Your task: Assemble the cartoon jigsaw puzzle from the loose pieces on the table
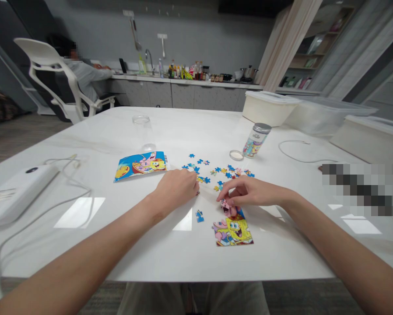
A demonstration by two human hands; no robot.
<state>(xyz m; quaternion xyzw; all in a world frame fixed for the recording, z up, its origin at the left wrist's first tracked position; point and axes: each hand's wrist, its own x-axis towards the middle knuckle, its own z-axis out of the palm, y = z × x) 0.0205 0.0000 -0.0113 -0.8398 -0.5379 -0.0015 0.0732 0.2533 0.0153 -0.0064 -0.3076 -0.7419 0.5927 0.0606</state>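
Observation:
A partly assembled cartoon jigsaw puzzle (236,232) lies near the table's front edge. At its upper end, my right hand (254,191) has thumb and fingers closed on a pink puzzle piece (226,207); whether that piece is joined to the rest, I cannot tell. My left hand (178,186) is curled with its fingertips down on the table, left of the loose pieces. A small edge of a puzzle piece shows under those fingertips, mostly hidden. One loose blue piece (200,216) lies between the hands and the assembled part. Several loose pieces (231,168) are scattered beyond both hands.
A picture card (140,165) lies left, before a clear jar (143,133). A printed canister (257,140) stands right beside a round lid (236,155). White device (19,192) and cables occupy the left; storage boxes (270,107) the right. Another person (85,76) sits far left.

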